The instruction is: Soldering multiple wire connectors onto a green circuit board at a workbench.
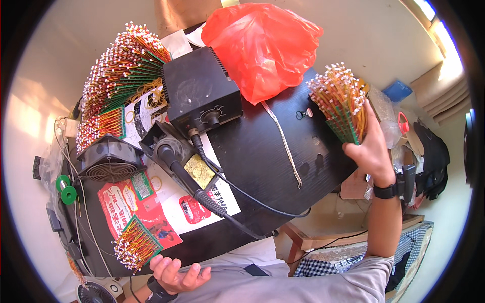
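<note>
My right hand [371, 146] is raised at the right, with thumb and fingers closed round a fanned bundle of green circuit boards [343, 103] with orange and yellow wires ending in white connectors. At the table's near left edge, my left hand [177, 275] has its palm up and its fingers loosely curled and apart. Beside its fingertips is a smaller group of wired green boards [137, 245]; whether they touch is unclear. A large fanned stack of similar wired boards [121, 70] stands at the far left.
On the black table [252, 151] are a soldering station [202, 86], an iron in its holder [172, 156], a yellow sponge [200, 170], a fan [111, 159] and a green solder spool [65, 189]. A red plastic bag [262, 48] sits behind. The iron's cable loops across the front.
</note>
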### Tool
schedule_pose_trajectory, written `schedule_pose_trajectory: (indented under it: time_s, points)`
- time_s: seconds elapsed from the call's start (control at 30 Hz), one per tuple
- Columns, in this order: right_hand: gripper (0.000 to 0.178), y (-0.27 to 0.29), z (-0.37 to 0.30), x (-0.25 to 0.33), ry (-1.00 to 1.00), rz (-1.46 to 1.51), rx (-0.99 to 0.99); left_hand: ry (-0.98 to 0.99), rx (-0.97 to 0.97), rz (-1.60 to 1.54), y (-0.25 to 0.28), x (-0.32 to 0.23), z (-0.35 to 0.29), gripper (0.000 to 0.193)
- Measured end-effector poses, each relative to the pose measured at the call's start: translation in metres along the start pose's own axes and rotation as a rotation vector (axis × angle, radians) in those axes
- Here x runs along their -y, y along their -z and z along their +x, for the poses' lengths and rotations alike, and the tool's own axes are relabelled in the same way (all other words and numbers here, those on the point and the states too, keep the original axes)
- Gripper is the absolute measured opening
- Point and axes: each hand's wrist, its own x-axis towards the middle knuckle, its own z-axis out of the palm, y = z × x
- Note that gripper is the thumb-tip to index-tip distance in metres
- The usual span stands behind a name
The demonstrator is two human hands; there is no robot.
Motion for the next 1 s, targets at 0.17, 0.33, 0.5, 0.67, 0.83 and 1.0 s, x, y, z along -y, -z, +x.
schedule_pose_trajectory:
  time_s: [0.17,0.33,0.5,0.67,0.83,1.0]
  points:
    - [0.066,0.039,0.006,-0.033,-0.253,0.829,0.173,0.002,-0.015,-0.007,0.001,0.002,-0.003,0.051]
    - [0.063,0.062,-0.015,-0.024,-0.188,1.068,0.083,0.007,-0.031,-0.015,-0.001,0.003,-0.003,0.051]
    - [0.078,0.015,-0.029,0.008,-0.038,0.552,-0.209,0.002,-0.005,-0.01,0.001,0.003,-0.004,0.051]
    - [0.101,-0.039,-0.051,0.011,0.107,-0.142,-0.326,0.003,-0.004,-0.03,0.003,0.003,-0.004,0.052]
    - [0.102,-0.055,-0.05,0.002,0.128,-0.306,-0.331,0.073,0.016,-0.063,0.009,-0.001,-0.01,0.054]
    - [0.102,-0.05,-0.039,-0.003,0.071,-0.289,-0.256,0.2,-0.011,-0.077,0.028,-0.005,-0.029,0.056]
